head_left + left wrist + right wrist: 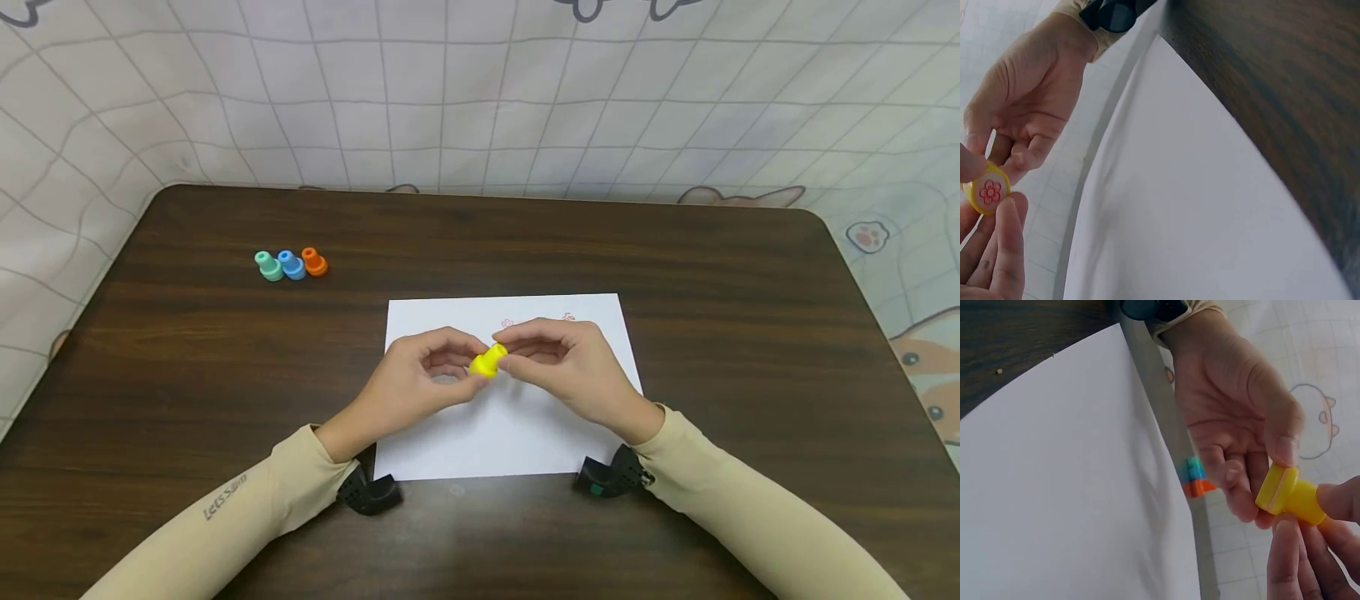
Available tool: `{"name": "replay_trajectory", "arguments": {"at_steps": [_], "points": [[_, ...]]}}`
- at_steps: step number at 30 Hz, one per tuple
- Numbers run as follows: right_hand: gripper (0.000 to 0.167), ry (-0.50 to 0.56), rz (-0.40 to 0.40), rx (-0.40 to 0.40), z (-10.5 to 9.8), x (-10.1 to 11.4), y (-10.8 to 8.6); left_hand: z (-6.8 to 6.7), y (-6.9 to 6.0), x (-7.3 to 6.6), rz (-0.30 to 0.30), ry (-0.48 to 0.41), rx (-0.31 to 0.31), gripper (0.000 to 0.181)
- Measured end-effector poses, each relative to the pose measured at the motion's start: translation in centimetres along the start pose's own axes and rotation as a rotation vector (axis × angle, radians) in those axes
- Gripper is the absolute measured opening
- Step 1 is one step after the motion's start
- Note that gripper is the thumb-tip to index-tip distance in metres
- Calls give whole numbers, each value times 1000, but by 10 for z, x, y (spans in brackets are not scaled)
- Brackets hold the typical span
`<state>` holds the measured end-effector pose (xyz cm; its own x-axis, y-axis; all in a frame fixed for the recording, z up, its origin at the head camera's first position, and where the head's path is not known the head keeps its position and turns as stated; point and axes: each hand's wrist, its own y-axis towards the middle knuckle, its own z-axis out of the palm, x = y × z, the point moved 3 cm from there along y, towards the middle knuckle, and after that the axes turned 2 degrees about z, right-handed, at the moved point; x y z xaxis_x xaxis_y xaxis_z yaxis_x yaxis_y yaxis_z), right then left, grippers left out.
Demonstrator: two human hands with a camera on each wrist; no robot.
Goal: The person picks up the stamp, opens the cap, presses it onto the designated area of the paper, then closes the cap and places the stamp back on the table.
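A small yellow stamp (487, 360) is held above the white paper (510, 446), between both hands. My left hand (427, 375) pinches its wide base between thumb and fingers. With thumb and fingertips, my right hand (558, 362) grips the narrower handle end. The stamp (990, 192) shows a red flower on its pale face in the left wrist view. From the right wrist view, the stamp (1282, 490) lies sideways, its base toward the left hand. Red flower-like prints (568, 317) appear near the paper's far edge, partly behind the right hand.
At the back left of the dark wooden table (187, 350) stand three stamps side by side: a mint-green one (268, 266), a blue one (292, 265) and an orange one (315, 262). A white grid-patterned cloth (480, 100) hangs behind the table.
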<state>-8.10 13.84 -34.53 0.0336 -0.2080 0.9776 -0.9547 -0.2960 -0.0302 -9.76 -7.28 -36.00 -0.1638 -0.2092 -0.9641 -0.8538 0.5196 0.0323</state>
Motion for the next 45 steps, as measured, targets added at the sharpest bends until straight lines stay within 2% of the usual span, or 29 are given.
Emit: {"name": "replay_trajectory", "arguments": {"at_steps": [3,6,14,21,26,29,33,38,41,45], "points": [[25,-27,-7,7,1,2,3,-3,0,0,-39,-15,23,25],[22,-27,-19,28,3,3,4,-5,0,0,-48,-16,48,23],[19,-6,-39,53,8,2,6,-8,-1,-2,21,69,93,26],[18,-37,-26,28,9,1,6,-10,-2,-2,90,92,50,22],[21,-44,-9,17,6,1,7,-20,-3,3,124,173,-6,23],[19,-52,1,-7,0,1,8,-31,-2,6,118,232,-50,24],[18,-64,4,-49,-13,1,8,-49,-1,9,97,262,-113,25],[19,-117,1,-124,-35,-4,3,-80,-3,17,85,297,-205,25],[19,-145,7,-172,-48,-9,-2,-103,-8,24,40,334,-257,26],[19,-221,14,-232,-67,-16,-11,-135,-19,37,-60,387,-336,29]]}}
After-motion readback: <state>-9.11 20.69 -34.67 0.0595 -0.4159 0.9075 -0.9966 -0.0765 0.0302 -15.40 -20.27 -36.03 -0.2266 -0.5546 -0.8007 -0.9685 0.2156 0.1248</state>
